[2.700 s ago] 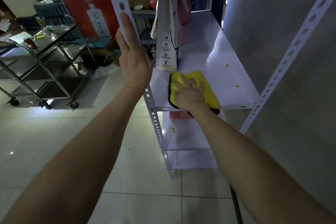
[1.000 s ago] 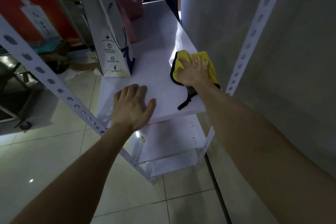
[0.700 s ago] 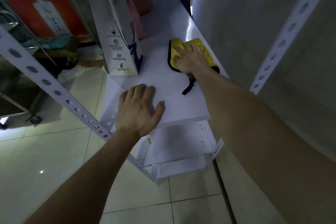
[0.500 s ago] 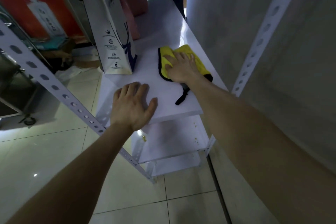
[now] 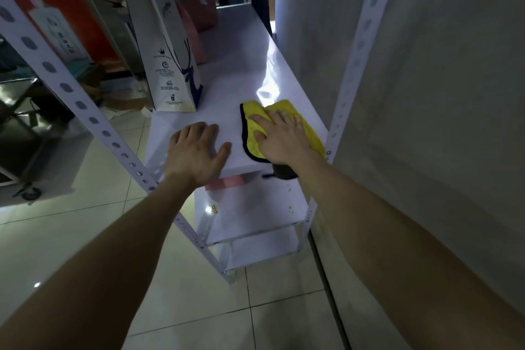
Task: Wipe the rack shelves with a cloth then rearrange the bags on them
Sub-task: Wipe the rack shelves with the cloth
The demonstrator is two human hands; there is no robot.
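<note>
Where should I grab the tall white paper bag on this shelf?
Probably clasp the bag across its narrow end, which faces you: come from the front with the left hand, thumb on one broad face, fingers on the other. It stands upright by the left edge of the shelf.

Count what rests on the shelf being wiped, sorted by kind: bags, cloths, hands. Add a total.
Bags: 3 (white bag, pink bag, red bag)
Cloths: 1 (cloth)
Hands: 2 (left hand, right hand)
Total: 6
</note>
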